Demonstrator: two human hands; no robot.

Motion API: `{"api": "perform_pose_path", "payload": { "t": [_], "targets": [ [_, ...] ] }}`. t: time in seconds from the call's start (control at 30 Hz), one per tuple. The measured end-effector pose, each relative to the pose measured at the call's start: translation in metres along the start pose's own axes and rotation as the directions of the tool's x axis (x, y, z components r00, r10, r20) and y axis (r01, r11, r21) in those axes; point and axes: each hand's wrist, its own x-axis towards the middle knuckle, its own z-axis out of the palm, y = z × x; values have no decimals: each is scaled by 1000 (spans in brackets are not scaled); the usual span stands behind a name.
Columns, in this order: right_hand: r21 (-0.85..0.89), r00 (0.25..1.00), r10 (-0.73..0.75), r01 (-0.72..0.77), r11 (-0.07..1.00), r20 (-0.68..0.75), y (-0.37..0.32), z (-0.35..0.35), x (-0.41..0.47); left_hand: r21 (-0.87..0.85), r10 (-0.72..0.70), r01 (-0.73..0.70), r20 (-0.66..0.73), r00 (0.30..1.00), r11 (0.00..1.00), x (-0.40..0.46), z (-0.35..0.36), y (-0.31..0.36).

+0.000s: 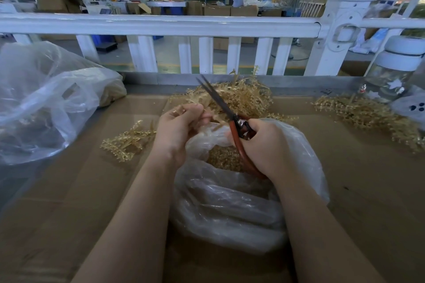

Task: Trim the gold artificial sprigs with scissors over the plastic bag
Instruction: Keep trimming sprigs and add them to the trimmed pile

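I see my left hand [178,127] with fingers curled, pinching a gold sprig [215,119] at the fingertips. My right hand [264,145] is wrapped round the red handles of the scissors [232,122]; the dark blades run up and away from the fingers, slightly parted at the tips. Directly below both sets of fingers sits the open plastic bag [230,202], gold cuttings inside. Beyond the fingertips: a heap of sprigs [243,96]. Left of the left hand: loose sprigs [126,142] on cardboard [69,202]. Further left, a second clear bag [46,99]. Far right, another sprig pile [363,112] beside a jar [395,71].
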Motion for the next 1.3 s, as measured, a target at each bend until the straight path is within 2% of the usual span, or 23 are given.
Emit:
{"api": "perform_pose_path", "payload": {
  "t": [0.07,0.17,0.43,0.5,0.63,0.77,0.97,1.3],
  "targets": [
    [139,999,37,-33,990,-27,1,-1,2,75,6,-13,84,996,997,-4,5,0],
    [372,997,75,-77,925,20,1,-4,3,99,0,-14,139,990,995,-8,8,2],
    [593,988,153,-140,793,29,-5,-9,3,51,15,-22,120,993,998,-8,6,4],
    [601,988,156,-135,788,17,-6,-10,3,67,30,-39,139,990,997,-8,7,3],
    [497,994,99,-114,860,56,-11,-10,1,135,85,-113,197,977,984,-8,10,2],
    [450,992,106,-126,884,69,-13,-8,1,151,126,-155,189,974,976,-9,11,0],
    [417,995,98,-96,904,17,-10,-8,2,180,202,-233,176,963,956,-9,12,-2],
    [472,996,85,-69,879,-13,-8,-7,4,193,212,-249,190,959,949,-7,11,-2]
  ]
}}
